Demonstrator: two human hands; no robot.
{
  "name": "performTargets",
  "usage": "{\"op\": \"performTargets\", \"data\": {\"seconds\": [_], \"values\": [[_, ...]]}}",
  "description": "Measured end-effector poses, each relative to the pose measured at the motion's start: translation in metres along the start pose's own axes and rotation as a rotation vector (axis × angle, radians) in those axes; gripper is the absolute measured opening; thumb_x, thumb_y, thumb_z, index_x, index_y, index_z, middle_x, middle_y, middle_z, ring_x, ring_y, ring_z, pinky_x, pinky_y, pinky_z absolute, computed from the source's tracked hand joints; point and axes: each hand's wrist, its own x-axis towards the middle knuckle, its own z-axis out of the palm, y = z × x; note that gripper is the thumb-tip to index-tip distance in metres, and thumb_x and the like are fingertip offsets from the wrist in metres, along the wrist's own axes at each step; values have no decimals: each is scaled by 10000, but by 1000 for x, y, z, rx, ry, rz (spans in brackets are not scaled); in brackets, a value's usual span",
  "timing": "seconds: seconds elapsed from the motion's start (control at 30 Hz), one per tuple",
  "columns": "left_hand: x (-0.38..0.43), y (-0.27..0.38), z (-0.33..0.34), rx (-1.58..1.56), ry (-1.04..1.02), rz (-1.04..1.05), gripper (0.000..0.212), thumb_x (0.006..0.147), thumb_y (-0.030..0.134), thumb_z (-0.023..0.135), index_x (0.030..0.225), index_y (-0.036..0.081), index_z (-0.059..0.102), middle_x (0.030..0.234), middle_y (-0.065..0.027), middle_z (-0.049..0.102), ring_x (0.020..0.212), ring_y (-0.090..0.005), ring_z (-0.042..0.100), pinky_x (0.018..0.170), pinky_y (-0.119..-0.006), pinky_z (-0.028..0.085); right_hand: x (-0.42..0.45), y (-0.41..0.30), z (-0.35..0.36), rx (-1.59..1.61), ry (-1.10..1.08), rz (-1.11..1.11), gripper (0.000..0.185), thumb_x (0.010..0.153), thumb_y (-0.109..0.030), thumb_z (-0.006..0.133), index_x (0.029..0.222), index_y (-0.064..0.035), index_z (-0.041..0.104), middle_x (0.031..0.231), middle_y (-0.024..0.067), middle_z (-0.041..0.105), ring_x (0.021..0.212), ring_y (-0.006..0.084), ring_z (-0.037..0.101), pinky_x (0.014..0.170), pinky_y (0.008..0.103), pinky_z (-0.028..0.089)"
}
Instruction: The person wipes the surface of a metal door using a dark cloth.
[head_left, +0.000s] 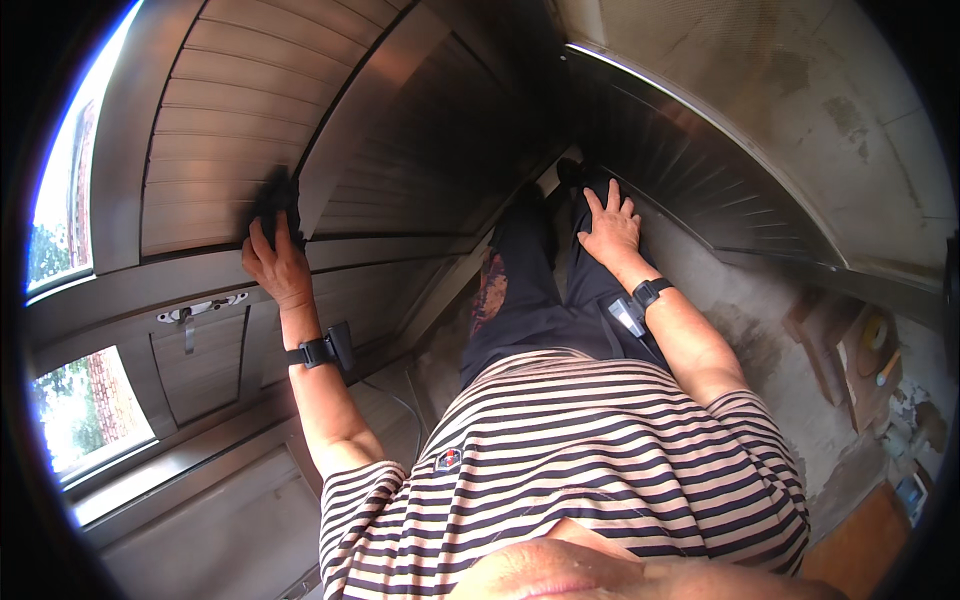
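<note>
My left hand (276, 259) grips a black cloth (276, 201), pressed to the ribbed panel (240, 127) of a metal door. Below and to the left of that hand, a bolt latch (201, 307) is fixed to the door frame. My right hand (613, 231) has its fingers spread with nothing in it. It lies over my dark trouser leg (581, 277), near the knee; whether it presses on the leg I cannot tell. A second dark panel (660, 142) with a pale upper edge stands beyond the right hand. The corner between the panels is in deep shadow.
Two window panes (90, 409) let in bright light at the left. A stained wall (810, 112) rises at the right. On the lower right, brown boards (832, 352) bear a yellow ring-shaped object (874, 332). A thin cable (409, 405) hangs by my left side.
</note>
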Motion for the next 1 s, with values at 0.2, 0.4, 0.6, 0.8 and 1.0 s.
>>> {"op": "performTargets", "data": {"seconds": [0.2, 0.4, 0.6, 0.8, 1.0], "values": [[17, 21, 23, 28, 126, -84, 434, 809, 19, 626, 1174, 237, 713, 1318, -90, 565, 1091, -334, 506, 907, -437, 453, 5, -10, 2, -42, 0, -25, 860, 753, -361, 806, 1511, -271, 412, 1633, 176, 201, 1325, 436, 403, 967, 513, 457], [88, 99, 54, -183, 247, -90, 394, 856, 93, 606, 1196, 261, 713, 1348, -91, 573, 1097, -349, 496, 918, -456, 403, 7, -17, -1, -77, -41, 0, 858, 761, -365, 802, 1517, -277, 405, 1628, 163, 209, 1335, 433, 400, 985, 520, 454], [233, 209, 58, -281, 285, 72, 313, 807, 258, 644, 1093, 137, 682, 1366, -91, 494, 1208, -326, 457, 905, -525, 414, 3, -25, 1, -97, -20, -34, 834, 748, -348, 794, 1498, -280, 436, 1620, 172, 229, 1302, 424, 417, 953, 513, 453], [238, 216, 33, -334, 225, 235, 294, 819, 236, 629, 1090, 140, 690, 1358, -93, 510, 1249, -321, 454, 956, -522, 401, 3, -20, 9, -117, 3, -42, 814, 758, -358, 788, 1492, -277, 444, 1622, 164, 232, 1289, 422, 427, 942, 511, 457], [106, 109, 36, -237, 189, 287, 310, 836, 193, 657, 1130, 268, 722, 1438, -38, 544, 1220, -343, 519, 951, -532, 430, 1, -20, 9, -145, 31, -73, 822, 759, -364, 789, 1497, -280, 437, 1620, 165, 233, 1279, 416, 435, 930, 501, 466]]}}
